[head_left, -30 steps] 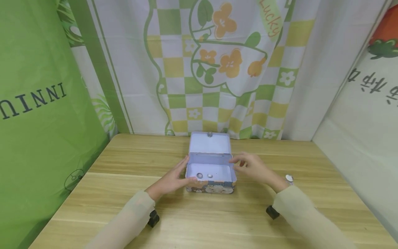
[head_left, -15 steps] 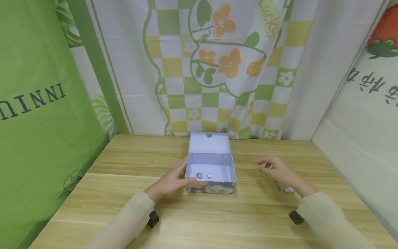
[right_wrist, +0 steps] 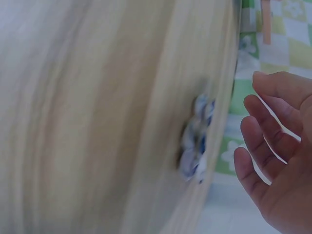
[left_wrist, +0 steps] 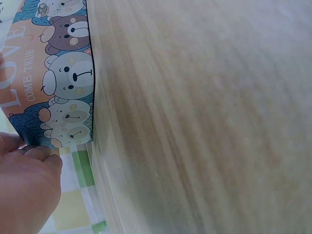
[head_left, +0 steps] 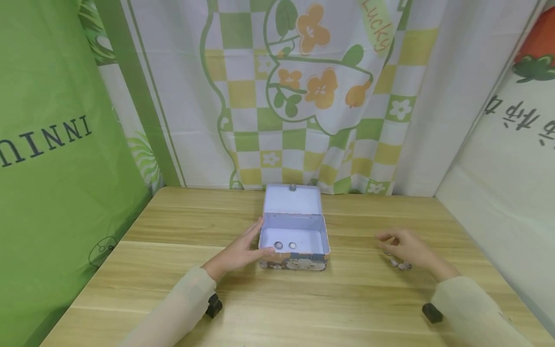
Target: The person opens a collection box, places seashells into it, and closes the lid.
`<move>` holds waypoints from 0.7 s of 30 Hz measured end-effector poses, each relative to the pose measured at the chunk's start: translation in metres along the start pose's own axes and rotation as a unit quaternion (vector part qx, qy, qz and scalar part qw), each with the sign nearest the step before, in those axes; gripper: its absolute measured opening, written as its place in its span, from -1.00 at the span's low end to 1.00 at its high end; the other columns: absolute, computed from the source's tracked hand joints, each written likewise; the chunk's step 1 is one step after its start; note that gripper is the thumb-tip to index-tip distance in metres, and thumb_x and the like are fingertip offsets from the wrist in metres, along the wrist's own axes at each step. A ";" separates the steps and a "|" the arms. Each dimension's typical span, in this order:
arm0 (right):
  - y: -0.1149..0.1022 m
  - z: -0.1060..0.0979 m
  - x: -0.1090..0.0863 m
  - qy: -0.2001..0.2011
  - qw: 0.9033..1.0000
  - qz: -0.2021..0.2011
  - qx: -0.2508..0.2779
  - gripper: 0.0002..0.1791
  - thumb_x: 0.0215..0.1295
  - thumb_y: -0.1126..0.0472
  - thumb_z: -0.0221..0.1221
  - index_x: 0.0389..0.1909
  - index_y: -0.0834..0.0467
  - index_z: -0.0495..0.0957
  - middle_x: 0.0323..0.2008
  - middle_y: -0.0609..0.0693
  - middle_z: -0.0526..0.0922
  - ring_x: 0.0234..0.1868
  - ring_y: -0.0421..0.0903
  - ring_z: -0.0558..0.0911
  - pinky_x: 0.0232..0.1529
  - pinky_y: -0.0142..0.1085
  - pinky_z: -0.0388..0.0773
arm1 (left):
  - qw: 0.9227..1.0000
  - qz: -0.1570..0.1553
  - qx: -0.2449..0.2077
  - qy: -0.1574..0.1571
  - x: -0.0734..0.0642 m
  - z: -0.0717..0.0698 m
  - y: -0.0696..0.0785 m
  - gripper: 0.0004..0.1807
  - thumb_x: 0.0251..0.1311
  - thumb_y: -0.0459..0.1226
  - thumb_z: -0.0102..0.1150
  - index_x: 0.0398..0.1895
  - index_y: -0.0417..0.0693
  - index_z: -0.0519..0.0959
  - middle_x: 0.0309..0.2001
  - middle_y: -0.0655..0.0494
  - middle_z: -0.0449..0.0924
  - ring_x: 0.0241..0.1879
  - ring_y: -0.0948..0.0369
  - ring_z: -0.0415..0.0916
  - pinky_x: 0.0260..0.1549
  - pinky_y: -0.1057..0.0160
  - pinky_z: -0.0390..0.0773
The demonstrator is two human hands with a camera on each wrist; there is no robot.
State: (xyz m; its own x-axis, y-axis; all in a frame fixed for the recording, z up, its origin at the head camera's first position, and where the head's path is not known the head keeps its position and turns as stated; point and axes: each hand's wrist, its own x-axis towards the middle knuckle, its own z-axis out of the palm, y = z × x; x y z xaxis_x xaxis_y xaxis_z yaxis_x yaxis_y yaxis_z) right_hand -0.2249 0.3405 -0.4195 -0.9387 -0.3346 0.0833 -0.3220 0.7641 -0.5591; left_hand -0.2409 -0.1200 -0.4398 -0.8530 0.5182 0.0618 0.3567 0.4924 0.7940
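Observation:
An open tin box [head_left: 294, 261] with cartoon bears on its front stands on the table, its pale lilac lid [head_left: 292, 200] tipped back. My left hand [head_left: 236, 253] grips the box's left side, thumb at the front rim and fingers along the side. Two small round silvery pieces [head_left: 278, 246] lie on the box floor. To the right, my right hand [head_left: 405, 248] hovers with loosely bent fingers and holds nothing visible. Several small shiny white and bluish pieces [right_wrist: 193, 141] lie in a cluster close by it; blur hides their kind.
The wooden table [head_left: 347, 299] reaches back to a checked, flowered curtain [head_left: 312, 140]. A green cloth [head_left: 65, 183] hangs at the left and a white one [head_left: 498, 173] at the right. A thin dark cord [head_left: 100, 248] shows at the table's left edge.
My right hand has moved from the box's right rim out to the right, to the cluster of small pieces. The left hand and the box have stayed put.

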 end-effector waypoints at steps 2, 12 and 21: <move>0.005 0.000 -0.002 -0.007 1.000 0.005 0.009 -0.66 0.38 0.22 0.26 0.05 0.36 0.62 -0.09 0.21 0.69 -0.25 -0.07 0.62 -0.42 -0.32 0.62 | 1.000 -0.002 0.000 0.001 0.000 0.000 0.000 0.05 0.33 0.04 0.24 0.64 0.08 -0.25 0.61 0.02 -0.31 0.55 -0.01 -0.26 0.43 -0.18 -0.09; 0.021 0.003 -0.008 -0.035 0.998 0.043 0.040 -0.62 0.34 0.26 0.28 0.08 0.41 0.59 -0.21 0.16 0.72 -0.50 -0.10 0.62 -0.57 -0.33 0.60 | 1.000 0.000 0.002 -0.001 0.000 0.001 0.000 0.08 0.31 0.13 0.22 0.64 0.07 -0.26 0.61 0.02 -0.31 0.55 -0.01 -0.27 0.43 -0.17 -0.08; 0.024 0.006 -0.008 -0.046 0.997 0.046 0.035 -0.64 0.35 0.30 0.25 0.08 0.44 0.59 -0.52 -0.08 0.64 -0.64 -0.16 0.55 -0.65 -0.40 0.50 | 1.000 -0.003 -0.004 0.004 0.000 0.001 -0.001 0.06 0.33 0.06 0.24 0.64 0.06 -0.24 0.61 0.03 -0.31 0.55 -0.03 -0.26 0.43 -0.18 -0.06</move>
State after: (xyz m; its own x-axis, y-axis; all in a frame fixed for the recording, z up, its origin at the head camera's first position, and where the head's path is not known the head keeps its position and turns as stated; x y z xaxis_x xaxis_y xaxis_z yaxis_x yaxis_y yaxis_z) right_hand -0.2240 0.3583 -0.4381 -0.9474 -0.3170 -0.0451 -0.2231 0.7547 -0.6169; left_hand -0.2406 -0.1198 -0.4408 -0.8579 0.5101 0.0612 0.3480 0.4894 0.7996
